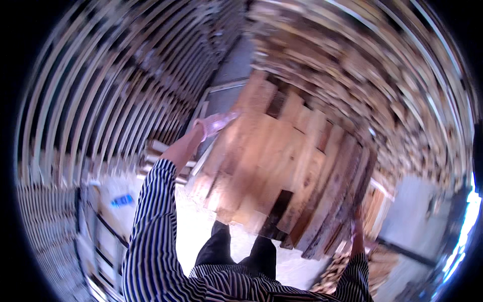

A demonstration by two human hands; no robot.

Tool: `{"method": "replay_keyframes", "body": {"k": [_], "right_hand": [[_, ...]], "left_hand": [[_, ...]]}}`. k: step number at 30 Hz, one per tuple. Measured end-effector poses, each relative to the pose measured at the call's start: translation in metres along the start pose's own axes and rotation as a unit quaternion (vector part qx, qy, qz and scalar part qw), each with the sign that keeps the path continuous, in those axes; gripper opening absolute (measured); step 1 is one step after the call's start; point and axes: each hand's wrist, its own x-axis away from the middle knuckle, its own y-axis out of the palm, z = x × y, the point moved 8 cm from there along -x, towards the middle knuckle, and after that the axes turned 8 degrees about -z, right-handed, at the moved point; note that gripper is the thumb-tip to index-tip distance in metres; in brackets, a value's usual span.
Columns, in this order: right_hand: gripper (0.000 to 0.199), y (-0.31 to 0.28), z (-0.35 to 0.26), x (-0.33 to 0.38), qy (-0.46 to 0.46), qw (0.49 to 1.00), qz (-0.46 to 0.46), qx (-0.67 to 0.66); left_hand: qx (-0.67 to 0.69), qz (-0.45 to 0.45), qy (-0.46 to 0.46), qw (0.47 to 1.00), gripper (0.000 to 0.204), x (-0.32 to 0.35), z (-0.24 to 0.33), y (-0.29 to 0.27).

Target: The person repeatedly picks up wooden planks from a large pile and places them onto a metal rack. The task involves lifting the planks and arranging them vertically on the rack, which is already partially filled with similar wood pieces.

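The fingers of the left hand [219, 123] blur into a pale pink glove at the upper left edge of the boards [287, 156]. I cannot tell whether these fingers are apart, together or clamped on the wood; the hand appears to meet the edge. The right hand [356, 229] is at the lower right edge of the same boards, smeared and partly lost against the brown wood. I cannot determine its finger opening or confirm contact.

The boards lie side by side between the two hands, in front of the body, with their ends staggered. Their tones range from pale to reddish brown. A dark piece [277, 214] is set among them at the near end. I cannot make out how many layers are beneath.

Striped sleeves [153, 221] cover both arms; the right one is cut off by the lower edge. Dark trousers [214, 246] show just below the near ends of the boards.

On the left, I observe a tall stack of slats [105, 95] flanking the left arm. On the right, stacked lumber [372, 75] rises close behind the boards and bounds that side. Both are streaked by motion blur. A blue object [122, 201] of unclear kind rests on the pale floor [196, 236]. Glare washes out the far right rim.
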Motion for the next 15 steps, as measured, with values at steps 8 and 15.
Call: {"method": "replay_keyframes", "body": {"k": [8,15], "right_hand": [[0.071,-0.031,-0.005,-0.035,0.124,0.986,-0.074,-0.078],[0.063,0.037,-0.038,-0.014,0.243,0.968,-0.029,-0.054]], "left_hand": [[-0.015,0.319,0.048,0.946,0.089,0.163,-0.147,-0.146],[0.295,0.287,-0.146,0.9,0.091,0.249,-0.334,-0.111]]}}
